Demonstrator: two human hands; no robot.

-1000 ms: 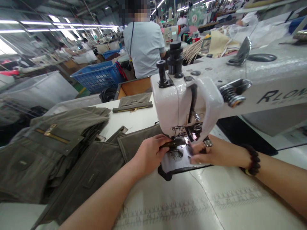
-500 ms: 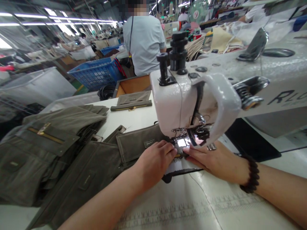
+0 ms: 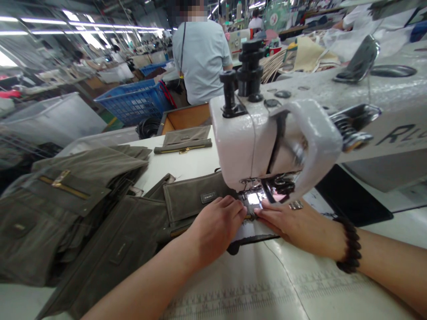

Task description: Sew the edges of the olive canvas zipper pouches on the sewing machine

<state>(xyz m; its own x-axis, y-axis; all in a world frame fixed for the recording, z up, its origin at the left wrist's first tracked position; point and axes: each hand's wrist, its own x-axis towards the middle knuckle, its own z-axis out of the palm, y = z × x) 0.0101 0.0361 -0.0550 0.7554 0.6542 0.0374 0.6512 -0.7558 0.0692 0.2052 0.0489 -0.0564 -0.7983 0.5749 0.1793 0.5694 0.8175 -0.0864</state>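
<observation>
An olive-green fabric piece with a zipper [image 3: 247,217] lies beneath the needle area of a white sewing machine [image 3: 233,146]. My left hand [image 3: 218,224] has its fingers curled and pressed onto the piece, left of the lit needle area. From the right, my right hand [image 3: 293,224] holds its edge with fingers close together; their tips are partly hidden by the machine head. An olive pouch panel [image 3: 187,202] with a small label extends left from the work, partly under my left hand. The needle tip itself is hard to make out.
Stacked olive fabric pieces [image 3: 76,191] cover the table's left side. Another zippered piece [image 3: 183,142] lies farther back. A printed ruler [image 3: 233,300] runs along the front. Beyond are a blue crate [image 3: 133,102] and a person in a light blue shirt [image 3: 202,58].
The fabric has shifted slightly at the needle area, and more zipper shows beside my left wrist. A metal part inside the machine head is now blurred by motion. Both hands keep nearly the same place.
</observation>
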